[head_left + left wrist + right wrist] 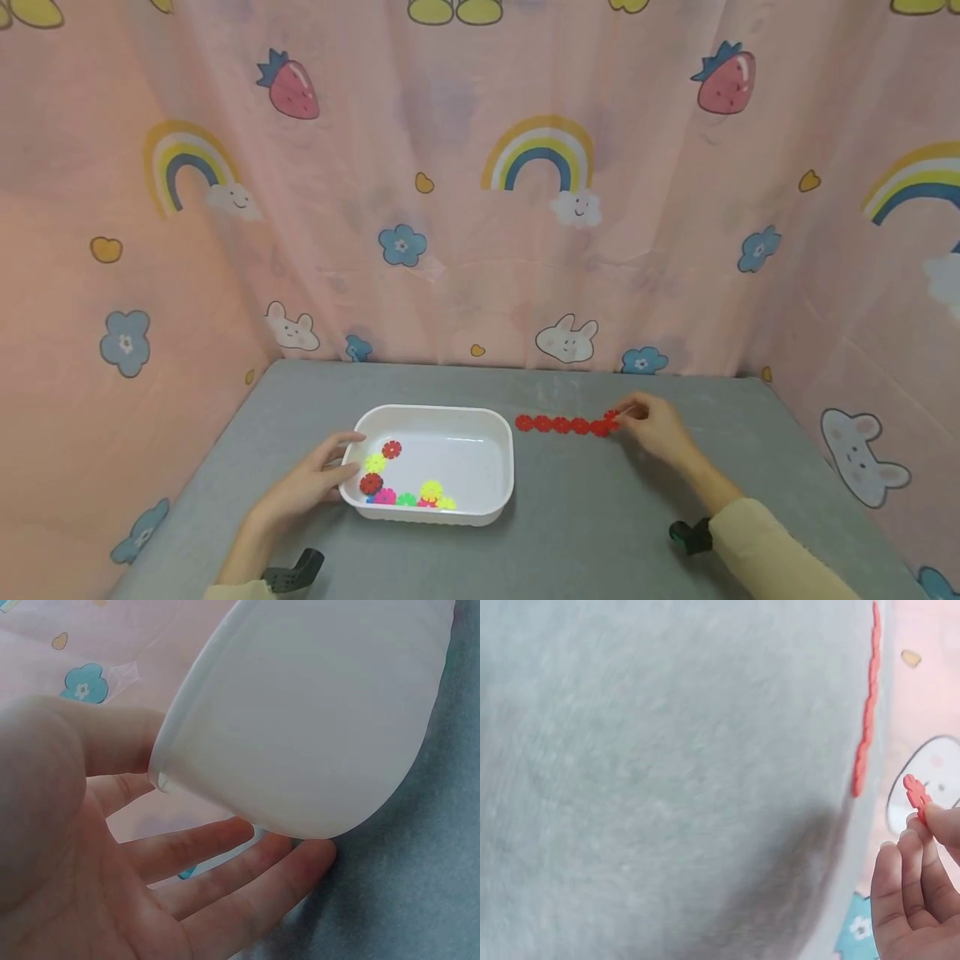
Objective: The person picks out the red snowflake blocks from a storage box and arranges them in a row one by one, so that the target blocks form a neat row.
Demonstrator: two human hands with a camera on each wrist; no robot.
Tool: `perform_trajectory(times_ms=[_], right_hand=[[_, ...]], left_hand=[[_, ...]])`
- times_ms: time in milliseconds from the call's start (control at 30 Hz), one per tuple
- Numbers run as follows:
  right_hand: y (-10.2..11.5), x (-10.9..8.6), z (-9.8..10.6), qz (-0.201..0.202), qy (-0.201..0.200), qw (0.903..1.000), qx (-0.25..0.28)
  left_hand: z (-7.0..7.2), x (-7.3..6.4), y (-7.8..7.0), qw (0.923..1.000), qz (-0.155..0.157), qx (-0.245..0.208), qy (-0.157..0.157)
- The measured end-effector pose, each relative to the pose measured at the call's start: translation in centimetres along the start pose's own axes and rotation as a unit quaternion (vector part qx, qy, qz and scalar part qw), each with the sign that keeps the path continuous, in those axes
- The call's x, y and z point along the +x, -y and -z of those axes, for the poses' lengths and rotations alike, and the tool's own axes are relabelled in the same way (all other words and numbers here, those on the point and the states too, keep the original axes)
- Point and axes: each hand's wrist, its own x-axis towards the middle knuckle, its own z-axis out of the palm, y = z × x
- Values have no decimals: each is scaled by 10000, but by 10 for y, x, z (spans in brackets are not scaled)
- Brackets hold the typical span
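Note:
A white plastic tray (pixel 427 517) holds several notched snowflake discs, among them a yellow disc (pixel 431 490), a dark red one (pixel 371 483) and a pink one (pixel 385 496). My left hand (pixel 307 481) holds the tray's left end; in the left wrist view, thumb and fingers spread around the tray wall (pixel 300 727). To the right of the tray, red snowflake discs (pixel 562 425) lie in a row on the table. My right hand (pixel 656 427) pinches a red snowflake disc (pixel 916 793) between thumb and fingertips, raised above the row's right end.
The grey table (pixel 585 533) reaches back to a pink patterned curtain (pixel 480 275), which also hangs along both sides. A black wrist device (pixel 692 536) sits by the right cuff, another strap (pixel 294 572) by the left.

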Motion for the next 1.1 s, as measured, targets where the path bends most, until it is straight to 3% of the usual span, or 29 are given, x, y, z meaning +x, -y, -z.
perform_trajectory(times_ms=[233, 533, 933, 1100], right_hand=[[-11, 1, -2, -336, 146, 9993, 7], [-18, 6, -5, -424, 165, 9987, -232], [-20, 8, -4, -177, -125, 9991, -359], [-8, 9, 0, -12, -155, 9992, -376]], left_hand=[[0, -1, 0, 10000, -56, -21, 34], [1, 0, 0, 9999, -58, 65, 50], [-2, 2, 2, 10000, -52, 37, 11], [-1, 2, 2, 10000, 24, 0, 29]])
